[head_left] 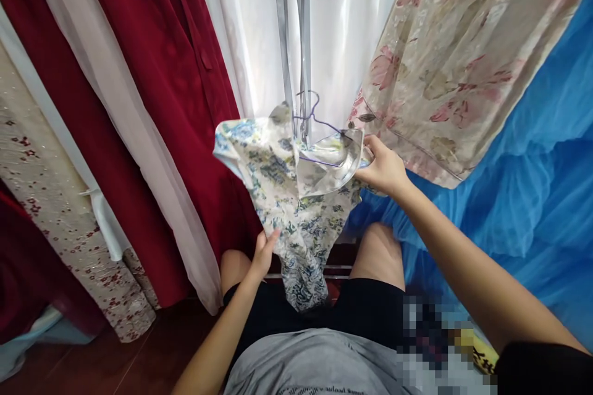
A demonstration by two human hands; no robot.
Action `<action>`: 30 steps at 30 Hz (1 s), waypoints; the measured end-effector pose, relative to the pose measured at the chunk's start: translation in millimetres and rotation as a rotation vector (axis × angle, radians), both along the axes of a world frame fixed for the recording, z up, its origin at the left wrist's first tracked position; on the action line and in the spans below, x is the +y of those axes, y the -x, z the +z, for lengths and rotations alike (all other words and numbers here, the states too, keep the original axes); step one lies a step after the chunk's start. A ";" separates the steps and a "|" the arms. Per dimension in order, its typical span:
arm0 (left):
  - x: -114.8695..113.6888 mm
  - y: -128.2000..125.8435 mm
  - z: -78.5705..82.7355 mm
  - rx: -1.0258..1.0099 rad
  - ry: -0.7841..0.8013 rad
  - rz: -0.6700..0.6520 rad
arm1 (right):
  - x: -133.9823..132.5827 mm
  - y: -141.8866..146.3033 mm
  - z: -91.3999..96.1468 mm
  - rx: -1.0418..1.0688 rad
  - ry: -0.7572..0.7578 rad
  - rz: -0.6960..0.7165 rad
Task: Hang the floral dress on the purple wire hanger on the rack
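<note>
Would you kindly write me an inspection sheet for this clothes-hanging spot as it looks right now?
Surface: dark wooden floor; no table in view.
Job's things: floral garment on a purple wire hanger, up against a metal rack pole.
Clutter: nothing seen.
Hands: right hand grips the garment's shoulder at the hanger's end; left hand holds the garment's lower edge.
Cables: nothing seen.
Surroundings: red cloth, white sheer fabric, pink-flowered cloth and blue fabric crowd close around.
</note>
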State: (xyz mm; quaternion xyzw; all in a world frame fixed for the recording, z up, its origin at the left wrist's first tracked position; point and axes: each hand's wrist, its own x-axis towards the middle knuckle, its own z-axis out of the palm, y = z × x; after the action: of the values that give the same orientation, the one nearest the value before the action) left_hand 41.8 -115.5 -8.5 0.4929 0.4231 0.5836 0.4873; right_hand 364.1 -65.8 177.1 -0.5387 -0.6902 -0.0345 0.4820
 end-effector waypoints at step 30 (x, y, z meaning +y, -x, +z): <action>-90.1 -56.7 -73.5 0.090 0.074 0.143 | -106.2 93.0 -171.1 0.793 0.555 0.612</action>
State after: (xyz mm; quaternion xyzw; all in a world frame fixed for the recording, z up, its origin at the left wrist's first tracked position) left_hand 98.5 -205.6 -82.0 0.4688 0.5001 0.5781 0.4427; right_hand 271.1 -172.1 6.1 -0.3924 -0.5643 0.4939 0.5326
